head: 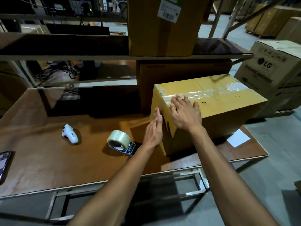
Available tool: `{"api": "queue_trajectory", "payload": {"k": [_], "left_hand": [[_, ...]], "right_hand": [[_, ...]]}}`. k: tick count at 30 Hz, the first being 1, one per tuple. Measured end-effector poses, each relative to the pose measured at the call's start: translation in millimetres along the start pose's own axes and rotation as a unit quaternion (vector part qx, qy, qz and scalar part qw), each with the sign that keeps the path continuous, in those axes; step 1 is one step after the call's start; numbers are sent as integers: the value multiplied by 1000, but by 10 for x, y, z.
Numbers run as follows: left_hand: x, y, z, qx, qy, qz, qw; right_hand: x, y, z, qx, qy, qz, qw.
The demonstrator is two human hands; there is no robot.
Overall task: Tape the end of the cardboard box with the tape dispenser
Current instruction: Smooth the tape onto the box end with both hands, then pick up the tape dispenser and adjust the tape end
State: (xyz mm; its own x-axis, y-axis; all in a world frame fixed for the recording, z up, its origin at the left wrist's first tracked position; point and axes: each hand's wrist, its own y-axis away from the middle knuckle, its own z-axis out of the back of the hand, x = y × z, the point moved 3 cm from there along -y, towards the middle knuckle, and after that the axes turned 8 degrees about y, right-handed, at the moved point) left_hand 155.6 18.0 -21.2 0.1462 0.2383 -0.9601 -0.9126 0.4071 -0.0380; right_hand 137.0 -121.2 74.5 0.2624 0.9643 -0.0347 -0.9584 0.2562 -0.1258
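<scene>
Hands: left hand and right hand flat on cardboard box.

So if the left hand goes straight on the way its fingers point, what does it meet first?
Probably the near end of the cardboard box; the left hand already seems to lie against it, though depth is unclear.

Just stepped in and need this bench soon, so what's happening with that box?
A person is sealing a cardboard box on the wooden table. Clear tape already runs along its top seam. The right hand lies flat on the top near that tape, and the left hand is flat against the box's end face. The tape dispenser lies on the table beside the box, in neither hand.
</scene>
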Motion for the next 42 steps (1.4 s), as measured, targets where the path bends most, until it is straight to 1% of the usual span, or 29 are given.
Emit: {"api": "queue_trajectory", "payload": {"k": [2, 3, 5, 9, 12, 17, 19, 22, 25, 27, 29, 31, 33, 34, 36, 39, 42], "left_hand": [[-105, 52, -46, -7, -1, -68, 998], [-139, 70, -77, -1, -3, -82, 997], [-136, 86, -122, 12, -13, -75, 997], [-64, 73, -37, 28, -56, -30, 998], [-56, 90, 80, 28, -78, -21, 996], [-76, 171, 135, 36, -108, -75, 991], [-72, 195, 123, 43, -129, -86, 987], [41, 219, 208, 33, -156, -76, 984], [343, 255, 440, 5, -173, -51, 984], [534, 320, 639, -28, -187, -49, 981], [664, 420, 819, -61, -201, -51, 976], [751, 513, 970, -87, -223, -56, 969], [830, 581, 1106, -106, -243, -52, 963], [876, 604, 1161, -114, -246, -44, 961], [972, 643, 1286, -127, -245, -28, 961], [1099, 665, 1440, -134, -236, 11, 962], [1267, 625, 1562, -125, -190, 94, 969]], "right_hand": [[-12, 46, 6, -42, -24, -10, 999], [-13, 72, 5, -58, -32, -13, 998], [-2, 114, -2, -78, -43, -23, 996], [30, 175, -6, -110, -64, -60, 990], [54, 193, -1, -127, -69, -77, 987], [19, 245, -35, -150, -79, -82, 982], [29, 341, -87, -183, -103, -71, 975], [127, 618, -245, -261, -124, -22, 957], [301, 968, -456, -327, -112, 3, 938], [457, 1161, -629, -336, -105, 21, 936], [619, 1294, -830, -309, -103, 42, 945], [761, 1353, -1032, -253, -110, 56, 960], [884, 1354, -1216, -165, -146, 48, 974], [926, 1341, -1298, -114, -174, 28, 978], [1013, 1294, -1467, -21, -225, -23, 974], [1110, 1209, -1662, 90, -273, -87, 954], [1251, 1145, -1804, 150, -270, -79, 948]]}}
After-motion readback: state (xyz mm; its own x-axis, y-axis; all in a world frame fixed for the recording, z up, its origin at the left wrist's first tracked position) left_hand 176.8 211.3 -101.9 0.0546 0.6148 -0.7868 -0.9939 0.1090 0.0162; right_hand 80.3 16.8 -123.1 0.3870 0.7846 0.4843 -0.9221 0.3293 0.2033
